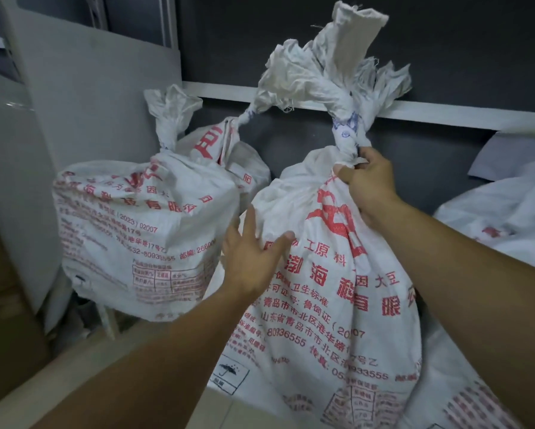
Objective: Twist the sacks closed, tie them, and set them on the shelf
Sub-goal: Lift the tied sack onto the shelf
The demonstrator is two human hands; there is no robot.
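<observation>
A white woven sack [331, 289] with red print fills the middle of the view, its neck [346, 131] twisted and knotted, with the loose top flaring above. My right hand [368, 184] grips the sack just below the knot. My left hand [253, 258] lies with spread fingers against the sack's left side. To the left sits a second tied sack [142, 239], and a third tied sack [226, 150] leans behind it. All stand by the white shelf rail [430, 114].
A grey board [83, 97] leans at the left. Brown cardboard boxes [3, 320] stand at the lower left. Another white sack [504, 212] lies at the right, and one more lies under the held sack at the lower right. A dark wall is behind.
</observation>
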